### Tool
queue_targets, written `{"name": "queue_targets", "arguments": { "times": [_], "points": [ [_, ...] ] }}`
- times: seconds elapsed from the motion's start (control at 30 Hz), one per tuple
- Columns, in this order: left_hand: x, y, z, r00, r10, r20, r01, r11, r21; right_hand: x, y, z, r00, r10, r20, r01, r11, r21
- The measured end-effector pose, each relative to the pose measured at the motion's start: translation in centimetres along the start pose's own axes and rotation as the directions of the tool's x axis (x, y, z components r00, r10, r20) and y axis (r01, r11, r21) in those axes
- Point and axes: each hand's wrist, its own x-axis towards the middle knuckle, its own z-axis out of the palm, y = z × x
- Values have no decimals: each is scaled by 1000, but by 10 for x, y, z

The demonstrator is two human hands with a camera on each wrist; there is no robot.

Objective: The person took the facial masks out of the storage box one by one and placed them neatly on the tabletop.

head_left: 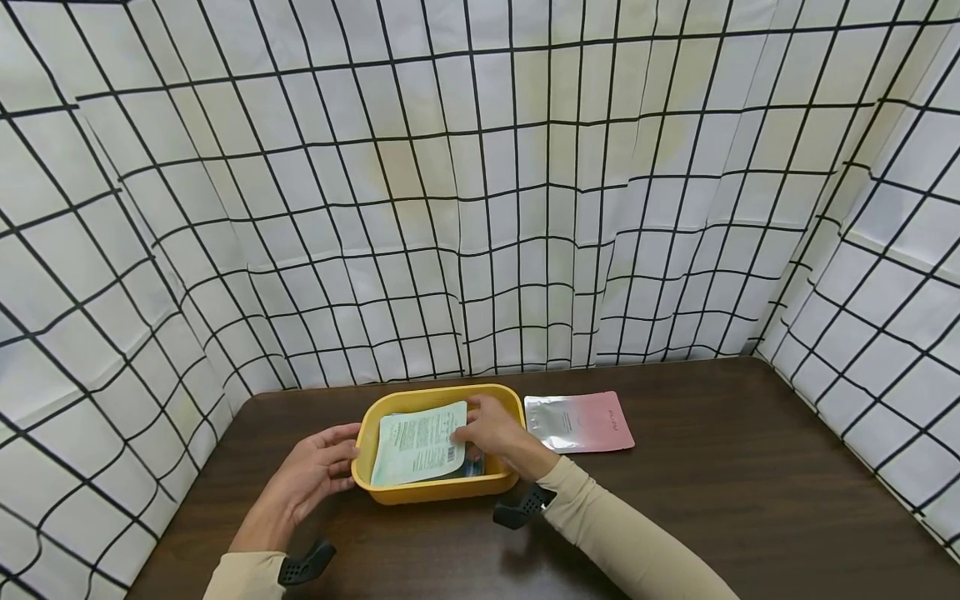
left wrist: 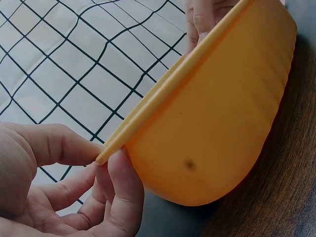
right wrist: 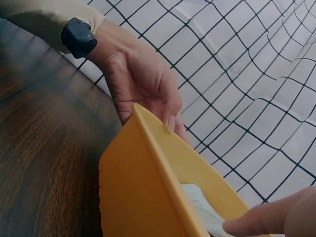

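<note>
A yellow plastic basket [head_left: 408,496] stands on the table, and a light green flat packet [head_left: 412,446] with printed text and a barcode lies tilted inside it. Below the packet, a dark blue item [head_left: 472,465] shows in part. My left hand [head_left: 318,471] pinches the basket's left rim between thumb and fingers, plain in the left wrist view. Reaching over the basket's right side, my right hand [head_left: 491,429] pinches the green packet's right edge, thumb on top. In the right wrist view the right thumb [right wrist: 269,217] meets the packet [right wrist: 202,210].
To the right of the basket lies a flat silver and pink packet [head_left: 581,422] on the dark wooden table [head_left: 712,475]. White curtains with a black grid [head_left: 487,208] enclose the table at the back and both sides. Both wrists wear black devices [head_left: 525,507].
</note>
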Motion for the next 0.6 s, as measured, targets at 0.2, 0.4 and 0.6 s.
{"name": "queue_targets", "arguments": {
  "times": [0.2, 0.4, 0.6],
  "points": [
    [0, 1, 0, 1000, 6, 6, -6, 1000, 1, 0, -1, 1, 997, -8, 71, 7, 1000, 13],
    [1, 1, 0, 1000, 10, 6, -10, 1000, 9, -1, -1, 2, 992, -7, 129, 8, 1000, -11],
    [0, 0, 0, 1000, 7, 6, -8, 1000, 6, -1, -2, -2, 985, -30, 170, 32, 999, -9]
  ]
}}
